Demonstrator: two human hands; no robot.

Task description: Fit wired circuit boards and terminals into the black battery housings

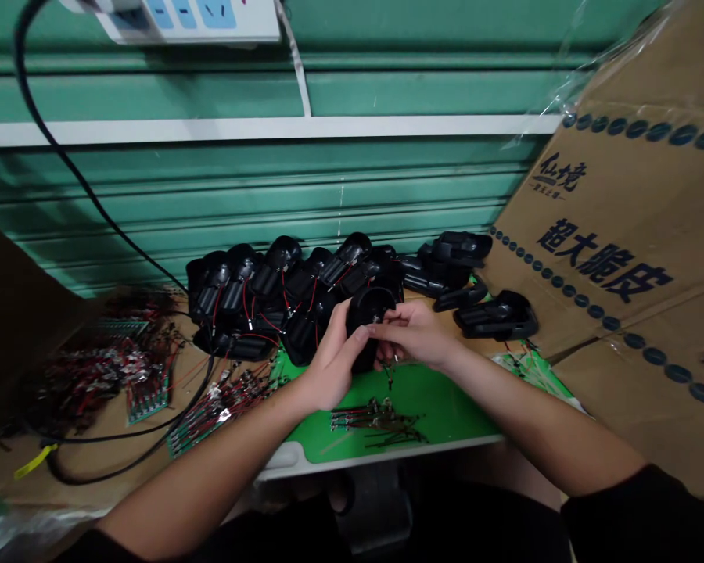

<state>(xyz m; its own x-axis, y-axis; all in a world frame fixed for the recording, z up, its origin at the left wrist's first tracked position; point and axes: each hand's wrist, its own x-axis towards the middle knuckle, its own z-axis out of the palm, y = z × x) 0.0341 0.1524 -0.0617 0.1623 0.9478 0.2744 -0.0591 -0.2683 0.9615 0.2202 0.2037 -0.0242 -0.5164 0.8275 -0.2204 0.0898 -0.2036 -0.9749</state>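
A black plastic housing (371,303) with a rounded cup end is held over the green board (446,407). My left hand (335,360) wraps round its left side, thumb on the front. At its right side, my right hand (414,336) has its fingers pinched together at the cup. A small wired part (390,375) dangles just under the right fingers; what is between the fingertips is too small to make out. On the board below lies a little bunch of wired parts (375,418) with red and black leads.
Similar black housings (281,266) with red wires are heaped behind my hands, and more housings (496,317) lie at the right. Wired circuit strips (146,395) pile up at the left beside a black cable (94,203). Cardboard (633,234) stands at the right; a green shutter wall (387,180) rises behind.
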